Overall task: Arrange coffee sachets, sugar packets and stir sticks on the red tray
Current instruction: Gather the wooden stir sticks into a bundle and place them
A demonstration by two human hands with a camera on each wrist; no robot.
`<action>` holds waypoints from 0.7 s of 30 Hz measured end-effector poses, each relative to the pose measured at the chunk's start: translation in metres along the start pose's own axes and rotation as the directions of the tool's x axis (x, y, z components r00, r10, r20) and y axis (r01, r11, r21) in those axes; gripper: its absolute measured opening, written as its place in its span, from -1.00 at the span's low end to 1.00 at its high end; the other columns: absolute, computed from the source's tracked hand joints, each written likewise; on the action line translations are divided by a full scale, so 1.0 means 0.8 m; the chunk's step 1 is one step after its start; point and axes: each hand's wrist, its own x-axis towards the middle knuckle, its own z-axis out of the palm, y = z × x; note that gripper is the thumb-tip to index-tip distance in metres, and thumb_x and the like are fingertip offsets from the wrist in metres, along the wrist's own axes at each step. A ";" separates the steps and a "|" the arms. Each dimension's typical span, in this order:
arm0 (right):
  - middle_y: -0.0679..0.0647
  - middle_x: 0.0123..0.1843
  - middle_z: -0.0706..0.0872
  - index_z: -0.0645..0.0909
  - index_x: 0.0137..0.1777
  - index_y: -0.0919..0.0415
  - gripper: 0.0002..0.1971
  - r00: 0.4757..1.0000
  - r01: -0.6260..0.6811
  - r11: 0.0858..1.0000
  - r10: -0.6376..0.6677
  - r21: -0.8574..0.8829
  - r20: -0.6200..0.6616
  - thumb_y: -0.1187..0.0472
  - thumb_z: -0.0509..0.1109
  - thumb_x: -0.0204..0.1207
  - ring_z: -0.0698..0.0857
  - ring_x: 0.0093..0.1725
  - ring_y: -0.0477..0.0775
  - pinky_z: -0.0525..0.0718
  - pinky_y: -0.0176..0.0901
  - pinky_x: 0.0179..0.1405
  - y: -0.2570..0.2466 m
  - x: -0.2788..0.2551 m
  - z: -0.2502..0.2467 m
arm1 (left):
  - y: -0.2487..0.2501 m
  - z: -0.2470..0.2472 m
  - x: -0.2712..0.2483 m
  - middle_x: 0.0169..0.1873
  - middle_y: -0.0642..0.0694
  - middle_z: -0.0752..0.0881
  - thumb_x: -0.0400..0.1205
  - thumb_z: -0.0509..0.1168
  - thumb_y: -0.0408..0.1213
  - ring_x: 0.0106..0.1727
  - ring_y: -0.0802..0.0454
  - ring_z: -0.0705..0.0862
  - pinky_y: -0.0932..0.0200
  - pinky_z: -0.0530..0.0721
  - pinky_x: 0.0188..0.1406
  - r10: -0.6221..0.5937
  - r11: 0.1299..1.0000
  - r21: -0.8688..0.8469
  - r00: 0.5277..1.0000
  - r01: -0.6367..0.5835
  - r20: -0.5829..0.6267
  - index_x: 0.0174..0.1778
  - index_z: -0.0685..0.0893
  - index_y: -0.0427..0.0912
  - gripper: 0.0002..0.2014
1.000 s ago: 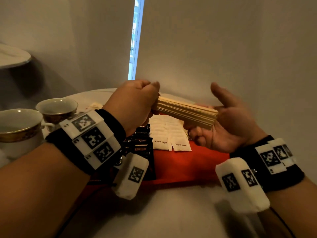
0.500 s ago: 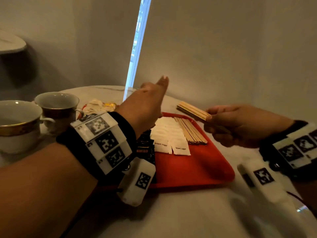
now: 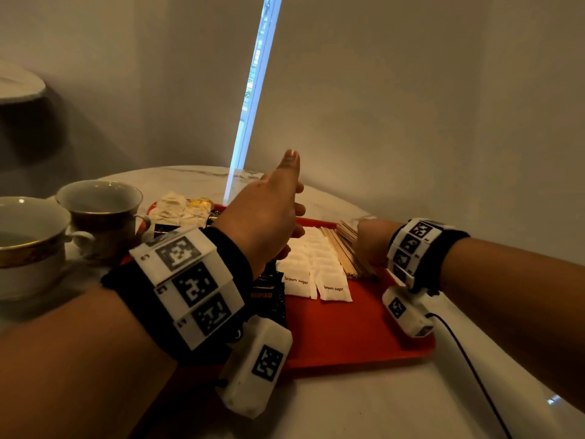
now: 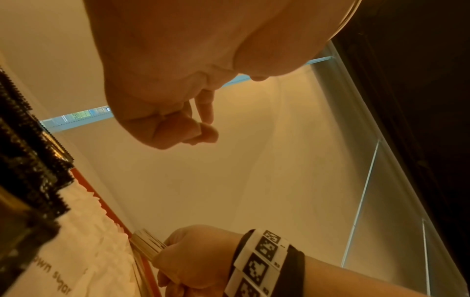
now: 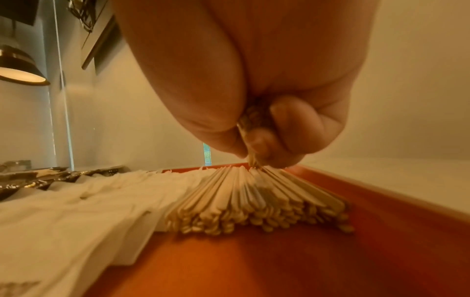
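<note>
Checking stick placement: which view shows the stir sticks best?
Right wrist. The stir sticks fill the frame, fanned on the red tray beside the sugar packets, their far ends pinched by the right hand. Head view shows them small and partly hidden behind that hand. Left wrist shows only a short end.

"brown sugar" printed in small dark letters on the two nearest white sugar packets (image 3: pixel 334 288) on the red tray (image 3: pixel 354 340), and in part, upside down, on a packet in the left wrist view. Orange lettering on a black coffee sachet (image 3: pixel 264 294) beside them, too blurred to read for sure. Black-and-white square code markers on both wristbands (image 3: pixel 186 280) and on the white wrist cameras (image 3: pixel 262 362), with small digits beside some, not legible.
</note>
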 end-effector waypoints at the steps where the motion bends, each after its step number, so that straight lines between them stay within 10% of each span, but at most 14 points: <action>1: 0.17 0.04 0.72 0.71 0.23 0.29 -0.75 1.000 0.003 1.000 -0.003 0.006 0.000 0.21 0.39 0.62 0.75 0.10 0.23 0.58 -0.11 -0.10 -0.001 0.004 0.001 | 0.000 0.000 0.001 0.02 -0.12 0.71 0.72 -0.07 0.33 -0.18 -0.01 0.65 0.06 0.53 -0.28 -0.002 1.000 0.002 1.000 0.002 -0.003 0.22 0.63 -0.07 -0.41; 8: 0.15 0.24 0.73 0.64 0.34 0.27 -0.63 1.000 0.000 0.996 0.002 -0.090 0.021 0.07 0.22 0.71 0.70 0.16 0.16 0.67 -0.08 0.10 -0.015 0.008 -0.001 | 0.001 -0.002 0.003 0.01 -0.12 0.70 0.72 -0.07 0.33 -0.21 0.00 0.64 0.09 0.50 -0.32 -0.027 0.999 -0.017 0.999 0.028 0.018 0.18 0.63 -0.08 -0.41; 14: 0.02 -0.17 0.67 0.71 0.15 0.18 -0.74 0.999 -0.039 0.996 0.038 0.078 0.017 0.05 0.38 0.58 0.66 -0.18 0.04 0.64 -0.12 -0.24 -0.010 0.008 -0.006 | 0.002 -0.002 -0.001 0.01 -0.11 0.69 0.72 -0.06 0.32 -0.20 0.00 0.63 0.09 0.48 -0.33 -0.047 0.998 -0.029 0.998 0.048 0.051 0.16 0.63 -0.08 -0.42; 21: 0.13 0.27 0.74 0.64 0.43 0.22 -0.60 0.998 -0.005 0.999 0.002 0.043 0.070 0.03 0.26 0.73 0.72 0.21 0.12 0.70 -0.03 0.24 0.002 -0.010 -0.021 | 0.002 -0.002 -0.002 0.02 -0.12 0.70 0.71 -0.04 0.33 -0.18 -0.01 0.63 0.07 0.50 -0.28 -0.062 0.998 -0.029 0.996 0.063 0.060 0.14 0.63 -0.06 -0.43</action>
